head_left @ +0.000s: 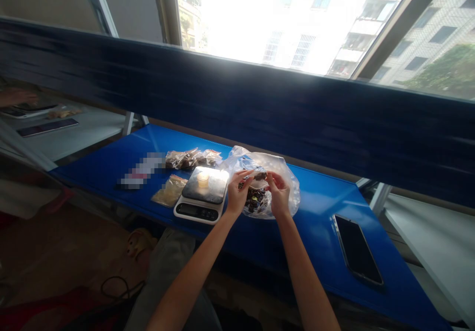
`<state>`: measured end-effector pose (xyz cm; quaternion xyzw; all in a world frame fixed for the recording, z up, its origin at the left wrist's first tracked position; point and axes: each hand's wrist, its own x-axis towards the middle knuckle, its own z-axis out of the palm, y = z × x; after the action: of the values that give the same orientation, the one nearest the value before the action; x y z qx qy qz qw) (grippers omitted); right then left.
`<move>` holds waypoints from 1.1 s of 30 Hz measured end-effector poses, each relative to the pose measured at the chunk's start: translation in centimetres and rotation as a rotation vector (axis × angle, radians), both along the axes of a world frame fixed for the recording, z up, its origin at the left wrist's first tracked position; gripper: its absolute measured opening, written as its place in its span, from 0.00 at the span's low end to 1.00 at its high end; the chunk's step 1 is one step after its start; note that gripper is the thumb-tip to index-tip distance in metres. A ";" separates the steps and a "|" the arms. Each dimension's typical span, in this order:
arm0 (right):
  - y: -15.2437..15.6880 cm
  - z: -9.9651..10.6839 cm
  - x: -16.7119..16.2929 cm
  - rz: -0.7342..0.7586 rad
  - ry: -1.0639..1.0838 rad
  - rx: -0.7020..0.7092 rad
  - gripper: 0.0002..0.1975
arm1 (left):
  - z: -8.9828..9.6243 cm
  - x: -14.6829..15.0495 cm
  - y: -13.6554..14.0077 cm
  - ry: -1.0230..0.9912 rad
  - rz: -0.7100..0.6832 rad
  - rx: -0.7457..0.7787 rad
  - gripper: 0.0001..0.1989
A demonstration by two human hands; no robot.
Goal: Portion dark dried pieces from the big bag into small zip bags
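Observation:
My left hand (236,195) and my right hand (279,195) are closed on a small clear plastic bag (261,175) with dark pieces in it, one at each side. They hold it just above a large open plastic bag (291,188), which contains loose dark dried pieces (254,200). To the left of my hands stands a white digital scale (196,212), and a small yellowish cup (203,179) rests on its shiny plate. Fingers partly cover the small bag, so its opening cannot be made out.
Several filled small bags (191,159) lie behind the scale. A flat stack of small bags (169,191) and a pixelated item (144,171) lie left of it. A phone (357,248) rests right on the blue table (315,252). Another person's hand (17,97) shows far left.

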<state>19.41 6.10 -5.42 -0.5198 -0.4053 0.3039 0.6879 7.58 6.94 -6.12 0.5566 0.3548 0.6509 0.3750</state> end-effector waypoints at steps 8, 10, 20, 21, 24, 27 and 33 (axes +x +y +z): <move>-0.1 -0.1 -0.2 -0.016 -0.026 -0.025 0.19 | -1.1 -0.1 0.9 -0.061 0.033 -0.059 0.10; -0.3 -0.1 -0.4 -0.014 -0.055 -0.028 0.18 | -1.2 -0.1 0.9 -0.074 0.034 -0.068 0.11; -0.6 0.1 -0.3 -0.026 -0.119 -0.026 0.15 | -0.2 -0.2 0.1 -0.001 0.055 -0.009 0.09; -0.6 0.1 -0.3 -0.022 -0.116 -0.028 0.15 | -0.1 -0.2 0.1 0.010 0.055 0.000 0.08; -0.5 -0.1 -0.2 -0.044 -0.085 -0.027 0.16 | -0.1 -0.1 -0.1 0.015 0.104 0.016 0.09; -0.5 -0.2 -0.1 -0.010 -0.075 -0.034 0.16 | -0.1 -0.1 -0.2 0.040 0.089 0.036 0.09; -0.5 -0.3 0.1 -0.019 -0.015 -0.022 0.16 | -0.1 -0.1 -0.3 0.067 0.105 0.060 0.09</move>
<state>19.46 5.61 -5.71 -0.5335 -0.4022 0.2975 0.6820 7.43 6.64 -6.19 0.5695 0.3762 0.6611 0.3115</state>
